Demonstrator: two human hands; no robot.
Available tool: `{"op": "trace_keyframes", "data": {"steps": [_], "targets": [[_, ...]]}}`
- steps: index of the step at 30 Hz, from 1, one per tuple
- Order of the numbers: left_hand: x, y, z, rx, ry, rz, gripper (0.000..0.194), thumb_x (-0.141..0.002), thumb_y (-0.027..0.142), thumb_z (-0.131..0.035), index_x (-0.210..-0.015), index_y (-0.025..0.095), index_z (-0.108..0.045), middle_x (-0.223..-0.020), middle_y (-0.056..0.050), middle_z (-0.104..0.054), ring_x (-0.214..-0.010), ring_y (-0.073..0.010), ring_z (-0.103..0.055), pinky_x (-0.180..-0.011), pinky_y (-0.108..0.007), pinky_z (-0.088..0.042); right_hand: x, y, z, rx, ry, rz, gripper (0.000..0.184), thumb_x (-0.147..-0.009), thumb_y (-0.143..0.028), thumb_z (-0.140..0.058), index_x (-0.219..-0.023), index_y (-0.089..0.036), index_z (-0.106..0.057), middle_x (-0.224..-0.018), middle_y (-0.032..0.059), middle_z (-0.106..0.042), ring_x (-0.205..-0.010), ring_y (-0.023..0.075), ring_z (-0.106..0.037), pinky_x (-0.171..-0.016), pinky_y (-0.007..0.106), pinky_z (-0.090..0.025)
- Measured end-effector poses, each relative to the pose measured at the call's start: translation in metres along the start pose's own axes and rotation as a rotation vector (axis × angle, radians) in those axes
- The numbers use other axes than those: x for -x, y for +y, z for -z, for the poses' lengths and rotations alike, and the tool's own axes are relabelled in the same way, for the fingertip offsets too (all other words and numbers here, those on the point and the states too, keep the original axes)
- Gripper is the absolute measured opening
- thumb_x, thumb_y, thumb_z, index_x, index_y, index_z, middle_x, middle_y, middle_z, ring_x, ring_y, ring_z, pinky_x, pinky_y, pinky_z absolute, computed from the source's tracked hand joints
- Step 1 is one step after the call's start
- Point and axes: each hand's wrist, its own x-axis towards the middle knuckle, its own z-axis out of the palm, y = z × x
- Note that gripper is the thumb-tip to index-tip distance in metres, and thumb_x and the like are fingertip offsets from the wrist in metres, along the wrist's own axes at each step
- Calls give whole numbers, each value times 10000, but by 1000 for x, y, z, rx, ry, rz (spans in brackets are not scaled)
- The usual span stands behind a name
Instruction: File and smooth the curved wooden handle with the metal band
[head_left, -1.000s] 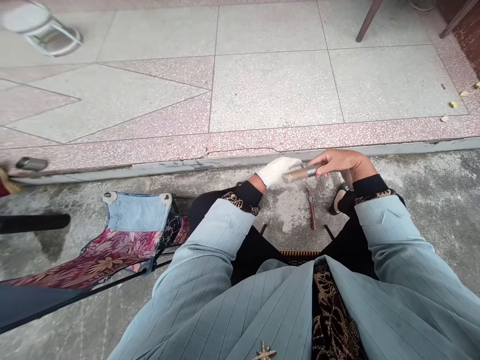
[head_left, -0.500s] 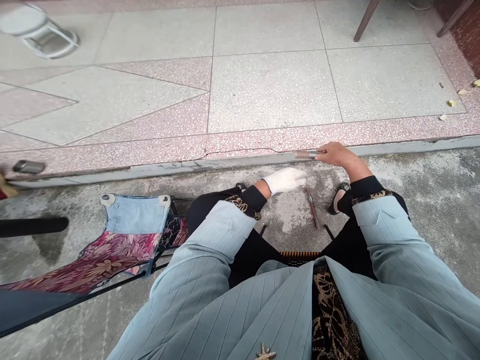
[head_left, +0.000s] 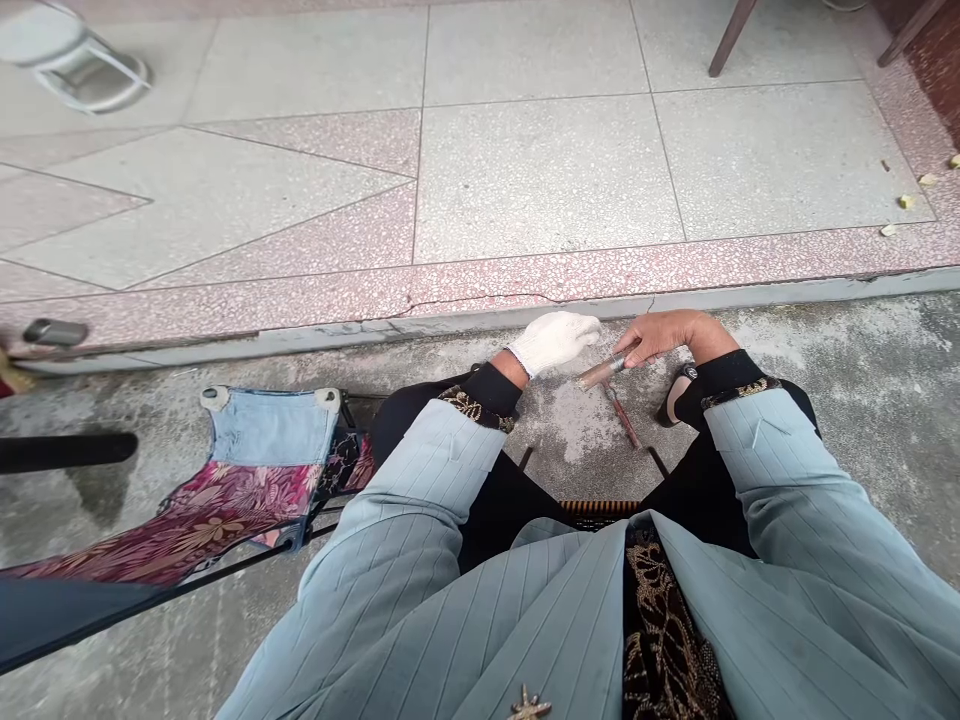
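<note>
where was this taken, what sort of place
Probably outdoors, at the edge of a porch or doorway: rough concrete ground below a raised tiled floor, a folding chair, and a few fallen petals or leaves.

White stool (head_left: 46,38) — cut off by left edge; end of brown tool (head_left: 600,374) — hidden in right hand (head_left: 664,334).

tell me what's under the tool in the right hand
Around the tool, patchy concrete shows below, with a thin reddish stick lying on it. Whatever is directly beneath the tool is covered.
</note>
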Motion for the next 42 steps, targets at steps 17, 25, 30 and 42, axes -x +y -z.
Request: {"op": "trace_keyframes", "data": {"steps": [17, 25, 30, 42], "targets": [[-1, 18, -6, 386, 12, 91, 338, -999, 363, -455, -1044, 162, -722, -1088, -68, -741, -1022, -235, -662, -948, -327, -495, 21, -2, 5, -464, 500, 227, 498, -671, -455, -861, -1071, -160, -821, -730, 8, -711, -602, 100, -540, -575, 237, -428], [-10, 12, -26, 215, 6, 45, 399, -1029, 398, -387, -1080, 182, -718, -1046, -65, -750, -948, -216, -672, -834, -299, -464, 3, 0, 1, -415, 710, 38, 414, -763, -347, -759, -1101, -110, -792, -648, -4, -647, -551, 106, -492, -559, 256, -415], [-9, 16, -30, 82, -22, 84, 409, -1032, 409, -393, -1021, 174, -727, -1034, -98, -756, -969, -228, -689, -804, -301, -456, 0, 4, 8, -106, 749, -183, 353, -838, -326, -694, -1103, -115, -793, -737, 36, -696, -593, 128, -569, -640, 275, -453], [4, 6, 5, 564, 50, -115, 297, -987, 363, -483, -1028, 160, -695, -929, -59, -713, -778, -147, -625, -730, -257, -462, 26, -5, 7, -285, 114, 199, 611, -707, -510, -835, -1195, -146, -783, -772, 24, -720, -624, 108, -556, -634, 267, -452]]}}
